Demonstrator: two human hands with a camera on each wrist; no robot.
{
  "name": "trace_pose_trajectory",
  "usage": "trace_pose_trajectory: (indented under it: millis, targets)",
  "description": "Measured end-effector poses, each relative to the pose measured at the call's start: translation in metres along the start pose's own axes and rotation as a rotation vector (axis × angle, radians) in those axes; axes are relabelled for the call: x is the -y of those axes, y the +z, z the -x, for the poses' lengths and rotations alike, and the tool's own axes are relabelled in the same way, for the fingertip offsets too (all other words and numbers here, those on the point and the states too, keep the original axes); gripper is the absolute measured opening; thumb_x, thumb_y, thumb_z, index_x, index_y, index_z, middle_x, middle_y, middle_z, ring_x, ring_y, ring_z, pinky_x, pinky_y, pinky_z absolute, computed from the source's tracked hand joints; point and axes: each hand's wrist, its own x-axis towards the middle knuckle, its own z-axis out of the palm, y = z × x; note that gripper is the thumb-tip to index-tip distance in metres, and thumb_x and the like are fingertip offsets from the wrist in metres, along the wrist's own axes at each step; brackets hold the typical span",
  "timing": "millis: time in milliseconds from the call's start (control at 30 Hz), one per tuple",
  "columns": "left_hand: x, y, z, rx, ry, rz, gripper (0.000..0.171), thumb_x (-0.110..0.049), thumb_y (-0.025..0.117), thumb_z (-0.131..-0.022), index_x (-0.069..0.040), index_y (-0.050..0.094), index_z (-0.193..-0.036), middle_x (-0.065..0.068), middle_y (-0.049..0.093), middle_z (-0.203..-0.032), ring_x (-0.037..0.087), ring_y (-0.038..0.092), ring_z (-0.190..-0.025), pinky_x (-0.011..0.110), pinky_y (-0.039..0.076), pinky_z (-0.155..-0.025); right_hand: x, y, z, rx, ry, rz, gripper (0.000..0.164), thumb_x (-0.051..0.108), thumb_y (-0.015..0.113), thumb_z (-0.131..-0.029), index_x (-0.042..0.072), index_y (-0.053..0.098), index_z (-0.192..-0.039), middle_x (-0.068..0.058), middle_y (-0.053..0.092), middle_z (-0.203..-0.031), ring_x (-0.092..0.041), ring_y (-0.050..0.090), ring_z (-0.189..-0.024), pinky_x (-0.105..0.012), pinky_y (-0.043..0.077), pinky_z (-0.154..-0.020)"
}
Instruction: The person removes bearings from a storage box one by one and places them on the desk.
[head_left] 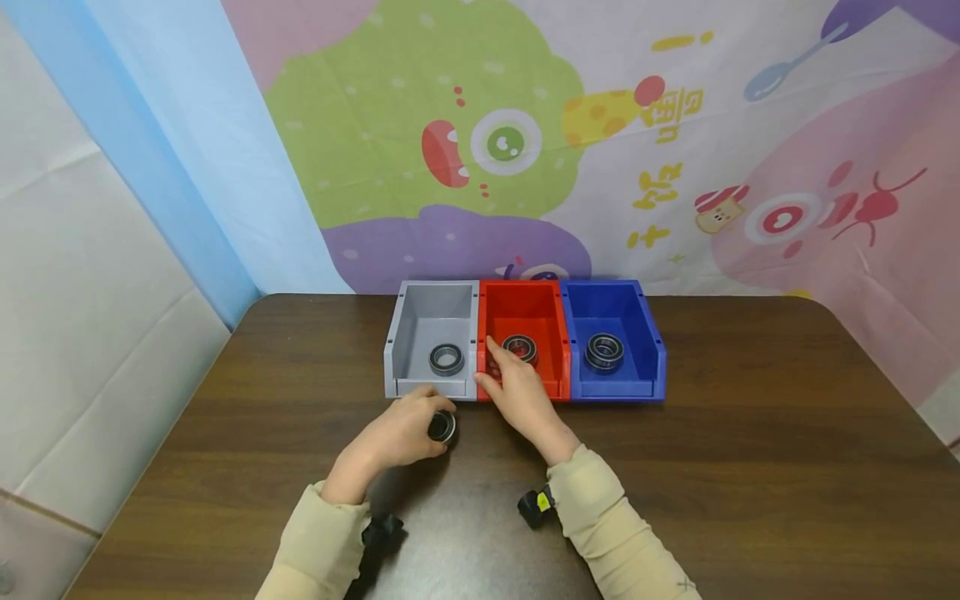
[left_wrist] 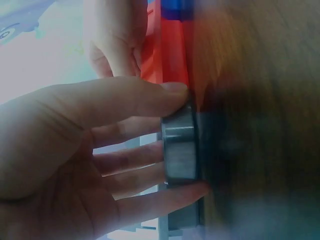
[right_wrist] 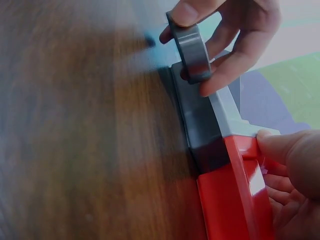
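Observation:
My left hand pinches a ball bearing on edge between thumb and fingers, in front of the grey bin. My right hand reaches over the front of the red bin. Its thumb touches the rim where the grey and red bins meet, and its other fingers extend inside the red bin, partly hidden. One bearing lies in the grey bin and another bearing in the red bin, beside the right fingers. The blue bin also holds a bearing, possibly stacked.
The three bins stand side by side at the back of the brown wooden table. Behind them hangs a printed cartoon cloth. A black wrist camera is strapped under the right sleeve, another camera under the left.

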Motion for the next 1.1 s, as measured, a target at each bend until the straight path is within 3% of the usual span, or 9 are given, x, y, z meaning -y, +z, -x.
trace_pose_trajectory:
  millis: [267, 600, 1100]
  targets:
    - [0.0012, 0.0024, -0.0005, 0.022, 0.013, -0.022, 0.041, -0.006, 0.074, -0.067, 0.000, 0.064, -0.106, 0.010, 0.057, -0.101, 0.024, 0.059, -0.089, 0.037, 0.047, -0.079, -0.0003, 0.0004, -0.0003, 0.006, -0.002, 0.007, 0.059, 0.028, 0.062, -0.086, 0.005, 0.041, -0.137, -0.015, 0.053, -0.128, -0.025, 0.058, -0.105, -0.038, 0.044, -0.093]
    - [0.0004, 0.0035, -0.0006, 0.051, -0.012, -0.036, 0.043, -0.006, 0.074, -0.070, 0.002, 0.062, -0.111, 0.014, 0.058, -0.112, 0.031, 0.056, -0.104, 0.040, 0.043, -0.090, 0.0005, 0.0003, -0.0002, 0.015, 0.011, -0.011, 0.059, 0.028, 0.062, -0.085, 0.005, 0.041, -0.136, -0.014, 0.054, -0.127, -0.024, 0.060, -0.102, -0.037, 0.045, -0.091]
    - [0.0009, 0.0070, -0.0024, 0.020, -0.009, -0.046, 0.042, -0.007, 0.077, -0.067, -0.003, 0.062, -0.105, 0.008, 0.058, -0.101, 0.027, 0.060, -0.091, 0.037, 0.047, -0.082, 0.0022, -0.0024, 0.0002, 0.002, -0.002, -0.009, 0.059, 0.027, 0.063, -0.085, 0.004, 0.042, -0.135, -0.015, 0.053, -0.128, -0.026, 0.058, -0.106, -0.039, 0.044, -0.093]
